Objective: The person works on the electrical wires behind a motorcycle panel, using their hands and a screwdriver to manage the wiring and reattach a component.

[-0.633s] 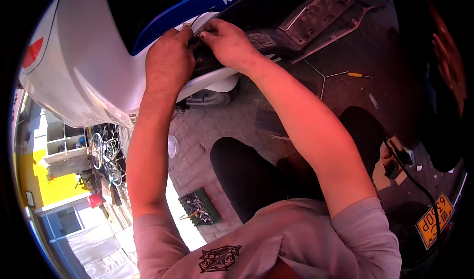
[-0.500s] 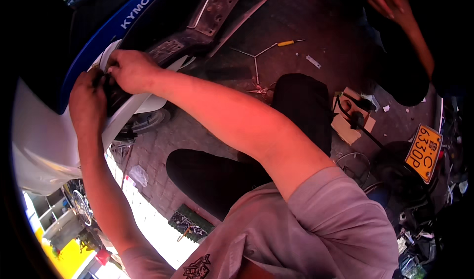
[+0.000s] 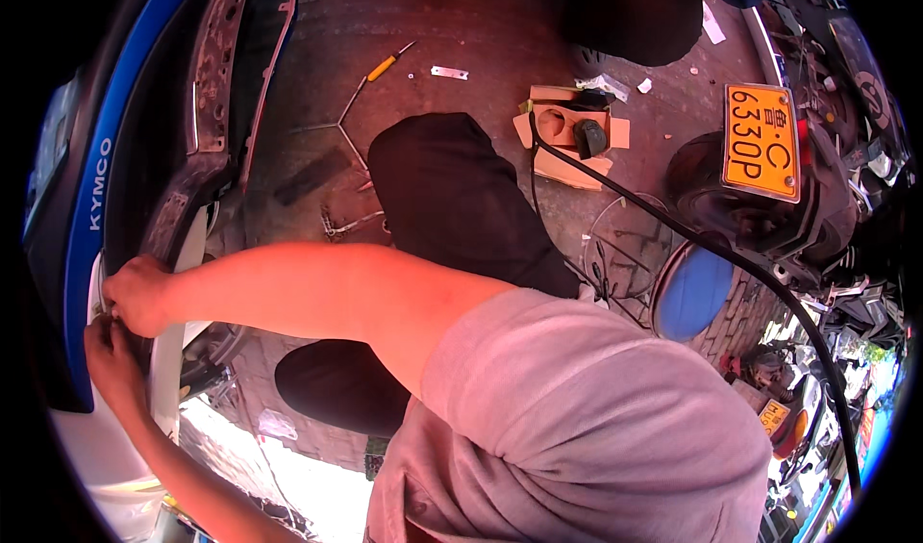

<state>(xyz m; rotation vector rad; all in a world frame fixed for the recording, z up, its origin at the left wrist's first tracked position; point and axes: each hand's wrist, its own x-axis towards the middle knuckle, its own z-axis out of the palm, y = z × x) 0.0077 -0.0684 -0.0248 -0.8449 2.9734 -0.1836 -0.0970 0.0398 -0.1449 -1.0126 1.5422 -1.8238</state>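
Observation:
My right hand (image 3: 139, 295) is closed, its fingertips down at the edge of a scooter's bodywork on the far left. Just below it, my left hand (image 3: 112, 358) has its fingers pinched together, close to those of the right. Whatever the fingers grip is too small and shaded to make out. Beside both hands runs the scooter's blue trim strip (image 3: 101, 158), with a white body panel (image 3: 165, 389) underneath. A dirty dark footboard part (image 3: 213, 72) stretches away beyond my right hand.
A three-armed wrench (image 3: 339, 125), a yellow-handled screwdriver (image 3: 382, 68) and a small metal strip (image 3: 449, 73) lie on the floor. An opened cardboard box (image 3: 569, 166) sits farther right, near a parked motorcycle's wheel (image 3: 707, 173). A black cable (image 3: 673, 227) arcs across the right, past a blue round object (image 3: 692, 291).
The view has swung to the right, so the scooter and my hands sit farther left and lower in the picture. Both hands stay close together at the panel. Another person's hands have left the picture.

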